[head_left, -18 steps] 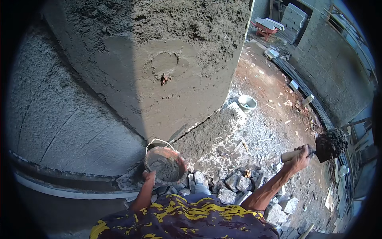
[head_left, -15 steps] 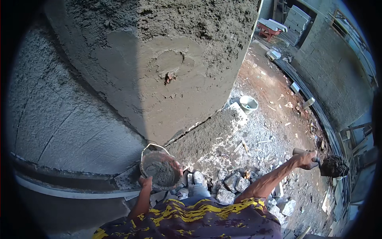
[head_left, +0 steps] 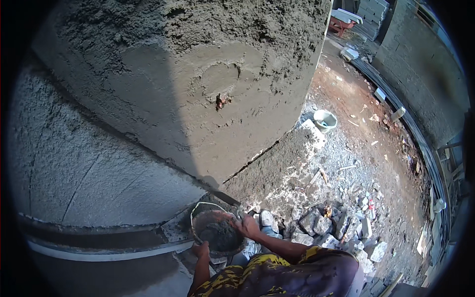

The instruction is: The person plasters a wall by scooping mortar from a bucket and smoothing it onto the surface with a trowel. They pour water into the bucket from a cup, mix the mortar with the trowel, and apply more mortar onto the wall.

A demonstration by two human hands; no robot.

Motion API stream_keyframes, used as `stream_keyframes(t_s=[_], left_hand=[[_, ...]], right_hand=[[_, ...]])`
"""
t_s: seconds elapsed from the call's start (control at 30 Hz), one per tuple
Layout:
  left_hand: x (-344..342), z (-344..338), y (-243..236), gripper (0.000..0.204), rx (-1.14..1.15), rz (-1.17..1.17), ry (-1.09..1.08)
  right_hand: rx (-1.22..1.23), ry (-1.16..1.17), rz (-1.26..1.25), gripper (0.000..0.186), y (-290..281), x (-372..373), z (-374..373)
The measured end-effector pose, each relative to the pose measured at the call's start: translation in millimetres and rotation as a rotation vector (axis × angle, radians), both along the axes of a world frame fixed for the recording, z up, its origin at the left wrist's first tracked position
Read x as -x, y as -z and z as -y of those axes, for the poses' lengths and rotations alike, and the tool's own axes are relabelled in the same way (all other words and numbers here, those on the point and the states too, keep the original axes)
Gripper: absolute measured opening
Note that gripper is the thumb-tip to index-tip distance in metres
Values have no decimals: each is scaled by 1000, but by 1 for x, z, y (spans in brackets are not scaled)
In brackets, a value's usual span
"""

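A bucket with a wire handle, partly filled with wet grey mortar, is in front of me at the foot of the wall. My left hand grips its near left rim. Closed around the handle of a trowel, my right hand is at the bucket's right side. The trowel's dark blade points up and left over the far rim, close to the bottom of the plastered wall. I see no heap of mortar on the blade from this angle.
Broken concrete lumps lie beside my feet on the right. Farther off stand a pale bucket and a red wheelbarrow. Long bars run along the right-hand wall. A ledge edges the left side.
My right hand has swung the trowel from far right, where it carried a dark heap of mortar, across to the bucket and wall foot. My left hand remains on the bucket rim.
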State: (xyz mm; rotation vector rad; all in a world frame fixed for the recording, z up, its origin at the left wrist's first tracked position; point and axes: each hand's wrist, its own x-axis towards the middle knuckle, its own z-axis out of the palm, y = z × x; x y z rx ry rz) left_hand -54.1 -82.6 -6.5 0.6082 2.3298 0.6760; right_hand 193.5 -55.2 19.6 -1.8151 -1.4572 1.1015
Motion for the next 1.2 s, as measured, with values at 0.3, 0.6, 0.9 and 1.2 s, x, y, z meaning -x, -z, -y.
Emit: stream_keyframes(t_s=[0.3, 0.6, 0.9, 1.2], left_hand=[[-123, -22, -77, 37, -72, -152, 658], [-122, -70, -81, 29, -313, 25, 783], [-117, -107, -34, 39, -41, 119, 359], [-38, -66, -12, 47, 194, -190, 350]], right_hand=[[186, -723, 410, 25, 115, -13, 12], [220, -410, -316, 27, -6, -122, 34], [-104, 407, -1071, 18, -114, -199, 56], [-1512, 1738, -145, 21, -268, -356, 102]])
